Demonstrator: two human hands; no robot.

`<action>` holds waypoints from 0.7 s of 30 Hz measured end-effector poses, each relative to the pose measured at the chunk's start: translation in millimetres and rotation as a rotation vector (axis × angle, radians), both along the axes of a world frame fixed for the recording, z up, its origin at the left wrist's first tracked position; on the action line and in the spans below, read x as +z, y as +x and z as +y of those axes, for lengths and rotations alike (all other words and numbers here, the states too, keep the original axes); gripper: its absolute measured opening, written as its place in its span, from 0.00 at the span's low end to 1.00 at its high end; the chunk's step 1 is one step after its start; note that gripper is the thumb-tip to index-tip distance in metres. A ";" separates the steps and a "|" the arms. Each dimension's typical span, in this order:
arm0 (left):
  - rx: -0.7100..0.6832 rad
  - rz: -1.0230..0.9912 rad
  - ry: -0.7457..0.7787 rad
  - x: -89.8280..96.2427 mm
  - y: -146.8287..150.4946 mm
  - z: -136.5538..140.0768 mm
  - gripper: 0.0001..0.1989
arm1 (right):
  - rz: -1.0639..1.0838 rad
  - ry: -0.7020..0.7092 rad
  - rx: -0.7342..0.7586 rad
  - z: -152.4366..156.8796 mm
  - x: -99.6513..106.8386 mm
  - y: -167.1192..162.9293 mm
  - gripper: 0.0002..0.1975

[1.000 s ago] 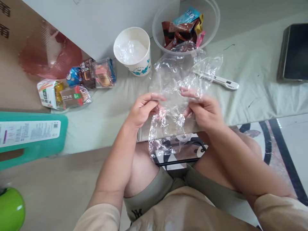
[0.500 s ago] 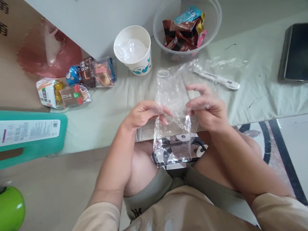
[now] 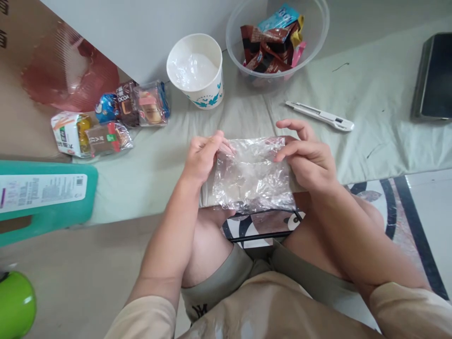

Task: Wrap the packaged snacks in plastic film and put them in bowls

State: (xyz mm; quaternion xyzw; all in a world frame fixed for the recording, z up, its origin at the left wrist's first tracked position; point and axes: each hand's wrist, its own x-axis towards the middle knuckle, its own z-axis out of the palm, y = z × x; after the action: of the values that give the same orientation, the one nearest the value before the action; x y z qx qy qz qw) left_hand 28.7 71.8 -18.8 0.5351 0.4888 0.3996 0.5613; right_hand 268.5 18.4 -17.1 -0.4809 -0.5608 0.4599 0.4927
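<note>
A crinkled clear plastic bag hangs between my two hands, over the table edge and my lap. My left hand is closed on its upper left corner, thumb on top. At the upper right corner, my right hand has the film between its lower fingers, while one finger sticks out above, off the bag. Nothing shows inside the bag. Beyond my right hand, a white utility knife lies on the cloth.
A white paper cup with clear film inside stands ahead, beside a clear plastic bowl of wrapped snacks. Several packaged snacks lie at left, near a teal jug. A dark device rests at far right on the cloth-covered table.
The bag has been turned and lowered from a tall, upright strip to a wider, shorter shape. My left hand has shifted its grip to the corner; the film no longer covers the knife.
</note>
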 end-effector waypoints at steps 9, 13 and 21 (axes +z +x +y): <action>0.002 -0.106 0.178 -7.2 -0.1 1.2 0.12 | 0.079 0.079 -0.210 2.4 -14.1 -9.7 0.12; -0.023 -0.144 0.072 -4.6 1.0 -2.8 0.14 | 0.188 0.002 -0.138 4.7 -26.1 -8.8 0.32; -0.025 -0.239 0.169 -5.9 0.2 -4.0 0.24 | 0.115 -0.251 0.039 8.7 -2.9 -11.7 0.28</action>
State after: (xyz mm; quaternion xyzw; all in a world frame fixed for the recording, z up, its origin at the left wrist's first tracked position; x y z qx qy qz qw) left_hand 28.9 67.7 -24.8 0.5351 0.3765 0.4930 0.5734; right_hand 256.8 27.1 -20.0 -0.5005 -0.4790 0.5627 0.4510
